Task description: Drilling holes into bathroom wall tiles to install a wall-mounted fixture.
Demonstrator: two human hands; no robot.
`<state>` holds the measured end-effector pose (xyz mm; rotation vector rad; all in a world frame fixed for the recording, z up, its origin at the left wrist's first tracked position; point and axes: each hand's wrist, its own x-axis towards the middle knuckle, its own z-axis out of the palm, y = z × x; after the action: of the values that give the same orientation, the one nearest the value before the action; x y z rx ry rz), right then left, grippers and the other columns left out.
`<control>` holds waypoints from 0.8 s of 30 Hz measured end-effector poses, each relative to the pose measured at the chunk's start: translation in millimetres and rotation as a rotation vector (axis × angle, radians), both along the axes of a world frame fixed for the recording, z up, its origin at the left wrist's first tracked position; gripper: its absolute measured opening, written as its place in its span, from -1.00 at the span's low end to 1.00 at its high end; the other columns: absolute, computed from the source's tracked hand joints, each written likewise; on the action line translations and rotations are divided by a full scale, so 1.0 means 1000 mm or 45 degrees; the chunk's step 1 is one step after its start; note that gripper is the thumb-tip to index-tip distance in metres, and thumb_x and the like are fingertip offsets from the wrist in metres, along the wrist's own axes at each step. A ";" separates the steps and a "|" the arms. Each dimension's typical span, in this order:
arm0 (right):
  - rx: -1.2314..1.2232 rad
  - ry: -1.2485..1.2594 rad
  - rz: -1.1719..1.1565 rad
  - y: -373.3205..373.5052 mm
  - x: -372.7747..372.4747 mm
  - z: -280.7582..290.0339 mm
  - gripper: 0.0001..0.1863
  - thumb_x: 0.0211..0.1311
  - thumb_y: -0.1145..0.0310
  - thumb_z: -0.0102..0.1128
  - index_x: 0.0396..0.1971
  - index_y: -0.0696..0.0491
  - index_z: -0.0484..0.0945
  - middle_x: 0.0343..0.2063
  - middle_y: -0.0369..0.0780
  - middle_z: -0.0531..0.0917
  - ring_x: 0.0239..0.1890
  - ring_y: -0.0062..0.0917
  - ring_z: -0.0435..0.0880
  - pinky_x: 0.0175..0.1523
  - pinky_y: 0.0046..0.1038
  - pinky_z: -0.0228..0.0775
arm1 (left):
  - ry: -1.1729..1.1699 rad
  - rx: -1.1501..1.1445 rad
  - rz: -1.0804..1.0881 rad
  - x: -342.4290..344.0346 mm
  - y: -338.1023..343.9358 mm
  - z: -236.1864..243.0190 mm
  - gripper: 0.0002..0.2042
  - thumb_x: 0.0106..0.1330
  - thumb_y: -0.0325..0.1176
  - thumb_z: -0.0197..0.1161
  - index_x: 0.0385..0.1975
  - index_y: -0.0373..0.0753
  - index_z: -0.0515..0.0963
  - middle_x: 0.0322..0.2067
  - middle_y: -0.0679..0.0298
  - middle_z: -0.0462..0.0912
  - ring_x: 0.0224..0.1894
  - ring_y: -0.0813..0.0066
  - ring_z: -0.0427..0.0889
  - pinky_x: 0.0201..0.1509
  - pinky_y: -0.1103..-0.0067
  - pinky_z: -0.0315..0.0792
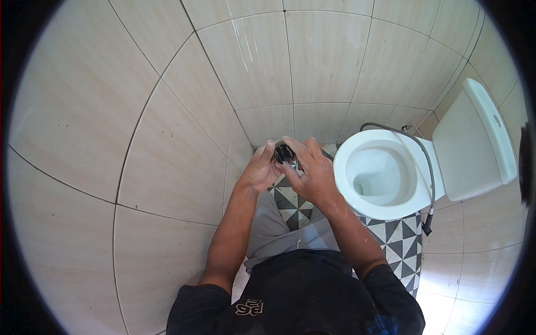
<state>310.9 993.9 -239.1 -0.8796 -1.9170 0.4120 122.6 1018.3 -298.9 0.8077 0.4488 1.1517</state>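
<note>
1. The person stands in a small tiled corner, both forearms coming up from below and meeting in front of the chest, above the patterned black-and-white floor tiles (290,201).

2. Between the two hands sits a small black round part (283,152), perhaps a fitting or cap; it is too small and too covered to name more closely.

3. The left hand (260,169) cups it from the left and below, fingers curled narrowly round it, thumb up against its left side.

4. The right hand (310,170) comes over it from the right and above, fingertips pinched on its upper right edge. Both hands are closed on the part and touch each other around it.

5. The relation that matters: the part lies at the meeting point of the two hands, a little above and inward of each palm, so neither hand is clearly nearer. The left seems to bear it, the right to work on it.

6. I cannot tell its long axis; only a dark rounded face shows between the fingers.

7. Just to the right stands a white toilet bowl (385,209) with its seat and lid raised, apart from the hands.

8. A grey hose (429,167) arcs over the bowl's far rim and hangs down its right side to a dark end near the floor.

9. Beige wall tiles (167,145) close in the left and back.
</note>
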 end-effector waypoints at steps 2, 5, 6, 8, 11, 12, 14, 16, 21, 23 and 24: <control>0.034 0.004 -0.010 0.006 -0.002 -0.001 -0.39 0.12 0.37 0.53 0.22 -0.02 0.54 -0.22 -0.17 0.54 -0.31 -0.29 0.69 -0.34 -0.26 0.57 | 0.005 -0.014 -0.020 0.000 0.006 0.004 -0.37 0.42 0.29 0.23 0.14 -0.20 0.55 -0.02 0.28 0.71 0.04 0.44 0.69 0.10 0.42 0.66; 0.124 0.016 -0.043 0.023 -0.002 -0.004 -0.43 0.11 0.37 0.53 0.16 -0.02 0.55 -0.24 -0.18 0.57 -0.34 -0.28 0.69 -0.35 -0.26 0.56 | 0.033 -0.042 0.002 0.007 0.011 0.017 -0.36 0.44 0.31 0.17 0.13 -0.21 0.56 -0.04 0.26 0.72 -0.01 0.44 0.70 0.06 0.42 0.66; 0.177 0.029 -0.068 0.030 -0.001 -0.005 -0.45 0.11 0.36 0.54 0.13 -0.03 0.56 -0.25 -0.19 0.58 -0.35 -0.28 0.69 -0.35 -0.27 0.55 | 0.062 -0.060 0.044 0.010 0.013 0.021 -0.35 0.46 0.32 0.14 0.12 -0.22 0.56 -0.06 0.25 0.72 -0.04 0.46 0.70 0.02 0.43 0.66; 0.171 0.014 -0.101 0.045 -0.002 -0.003 -0.47 0.11 0.37 0.54 0.11 -0.02 0.58 -0.29 -0.20 0.58 -0.42 -0.34 0.64 -0.36 -0.31 0.52 | 0.081 -0.095 0.116 0.006 0.015 0.015 -0.32 0.48 0.34 0.11 0.10 -0.26 0.56 -0.07 0.23 0.73 -0.13 0.48 0.70 -0.05 0.48 0.64; 0.187 0.007 -0.171 0.078 -0.002 0.001 -0.51 0.12 0.34 0.56 0.08 -0.02 0.61 -0.32 -0.21 0.59 -0.51 -0.43 0.60 -0.37 -0.38 0.48 | 0.299 -0.220 0.336 -0.003 0.011 -0.008 -0.35 0.51 0.32 0.10 0.03 -0.29 0.57 -0.13 0.22 0.74 -0.25 0.52 0.69 -0.15 0.53 0.61; 0.213 0.014 -0.198 0.092 0.000 0.003 -0.52 0.13 0.31 0.57 0.05 -0.02 0.62 -0.33 -0.22 0.60 -0.52 -0.46 0.59 -0.38 -0.39 0.47 | 0.499 -0.304 0.493 -0.006 0.007 -0.022 -0.40 0.52 0.27 0.14 -0.02 -0.28 0.59 -0.17 0.23 0.74 -0.28 0.52 0.68 -0.18 0.54 0.60; 0.240 -0.021 -0.226 0.114 -0.008 0.013 -0.54 0.14 0.25 0.59 0.02 -0.01 0.63 -0.34 -0.24 0.60 -0.54 -0.51 0.56 -0.39 -0.41 0.47 | 0.930 -0.244 0.672 -0.034 -0.007 -0.078 -0.53 0.49 0.12 0.28 -0.13 -0.28 0.63 -0.28 0.23 0.76 -0.28 0.48 0.70 -0.16 0.47 0.61; 0.328 0.056 -0.224 0.133 -0.011 0.026 -0.55 0.16 0.23 0.60 0.00 -0.01 0.63 -0.37 -0.27 0.59 -0.55 -0.54 0.54 -0.40 -0.42 0.46 | 1.728 -0.073 0.871 -0.054 -0.032 -0.131 -0.63 0.44 -0.04 0.37 -0.18 -0.30 0.65 -0.33 0.19 0.77 -0.28 0.46 0.73 -0.13 0.44 0.61; 0.265 -0.001 -0.293 0.161 -0.004 0.052 -0.53 0.15 0.21 0.55 0.03 -0.02 0.60 -0.33 -0.25 0.61 -0.46 -0.45 0.65 -0.35 -0.31 0.53 | 1.559 -0.133 1.150 -0.066 -0.088 -0.203 -0.77 0.41 -0.28 0.37 -0.11 -0.31 0.67 -0.27 0.15 0.80 -0.26 0.43 0.78 -0.09 0.45 0.62; 0.265 -0.010 -0.317 0.165 -0.007 0.057 -0.53 0.15 0.21 0.55 0.03 -0.02 0.60 -0.33 -0.26 0.62 -0.45 -0.46 0.65 -0.35 -0.32 0.53 | 1.466 -0.158 1.111 -0.069 -0.088 -0.207 -0.78 0.41 -0.30 0.38 -0.10 -0.30 0.68 -0.26 0.16 0.80 -0.25 0.43 0.78 -0.08 0.46 0.63; 0.266 -0.022 -0.339 0.165 -0.008 0.059 -0.54 0.15 0.22 0.55 0.03 -0.02 0.60 -0.32 -0.27 0.62 -0.44 -0.47 0.66 -0.35 -0.33 0.53 | 1.372 -0.185 1.072 -0.070 -0.088 -0.209 -0.78 0.41 -0.31 0.38 -0.08 -0.30 0.68 -0.25 0.16 0.81 -0.25 0.42 0.78 -0.08 0.46 0.63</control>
<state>302.6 1158.8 -179.9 -0.9837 -1.7895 0.0443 52.4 930.3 -508.1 1.1107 1.8779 1.3238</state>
